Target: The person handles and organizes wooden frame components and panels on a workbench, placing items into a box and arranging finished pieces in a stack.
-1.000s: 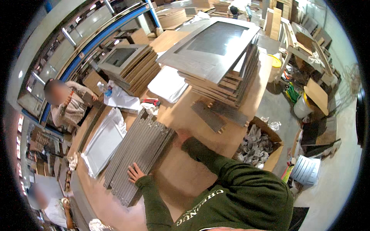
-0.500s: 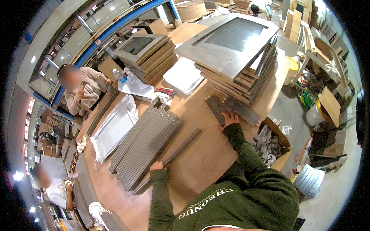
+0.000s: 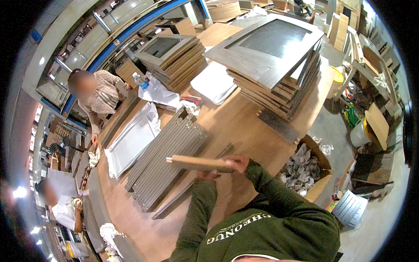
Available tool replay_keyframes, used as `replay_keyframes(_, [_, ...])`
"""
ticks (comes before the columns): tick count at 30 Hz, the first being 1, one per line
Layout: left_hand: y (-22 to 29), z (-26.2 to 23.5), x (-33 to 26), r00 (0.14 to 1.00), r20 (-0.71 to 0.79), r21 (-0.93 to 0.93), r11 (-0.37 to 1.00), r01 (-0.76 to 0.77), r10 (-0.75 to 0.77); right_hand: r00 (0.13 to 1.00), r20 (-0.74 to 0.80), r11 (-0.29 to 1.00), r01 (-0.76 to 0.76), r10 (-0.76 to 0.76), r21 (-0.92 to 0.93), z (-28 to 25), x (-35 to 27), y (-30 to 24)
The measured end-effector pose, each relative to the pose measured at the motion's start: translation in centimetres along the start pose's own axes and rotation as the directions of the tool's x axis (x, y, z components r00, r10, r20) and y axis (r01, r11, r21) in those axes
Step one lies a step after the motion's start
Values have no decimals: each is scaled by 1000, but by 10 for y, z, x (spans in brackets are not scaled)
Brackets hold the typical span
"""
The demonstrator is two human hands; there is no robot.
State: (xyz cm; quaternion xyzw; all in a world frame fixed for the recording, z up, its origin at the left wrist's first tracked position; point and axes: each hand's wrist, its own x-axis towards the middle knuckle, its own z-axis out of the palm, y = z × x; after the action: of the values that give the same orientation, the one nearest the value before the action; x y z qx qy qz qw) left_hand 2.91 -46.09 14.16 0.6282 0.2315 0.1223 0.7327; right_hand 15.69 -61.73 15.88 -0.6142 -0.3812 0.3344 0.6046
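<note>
Right hand (image 3: 238, 163) clasps a wooden rail (image 3: 194, 163), left hand (image 3: 208, 175) close against it, grip unclear

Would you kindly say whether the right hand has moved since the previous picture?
Yes, the right hand moved away from the tall panel stack, leftward toward the grey strips.

And here's the brown worktop (image 3: 240, 115), busy all over: grey strips (image 3: 168, 159) packed side by side, a loose strip (image 3: 174, 201) just beside them, white sheets (image 3: 214, 83) further back, a dark board (image 3: 277, 125) rightward, a tall stack of framed panels (image 3: 262, 77) beyond it
</note>
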Motion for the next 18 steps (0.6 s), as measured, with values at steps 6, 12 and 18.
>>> replay_keyframes(6, [67,7,5,975,-153,17,986,-163,164,866,-494,984,-145,73,-108,-33,53,115])
replay_keyframes(12, [41,-10,54,937,-280,629,777,15,208,960,-231,694,-276,160,-665,-30,39,46])
replay_keyframes(18, [11,-13,77,934,-91,833,540,-119,346,988,-78,766,-151,132,-625,-42,39,81])
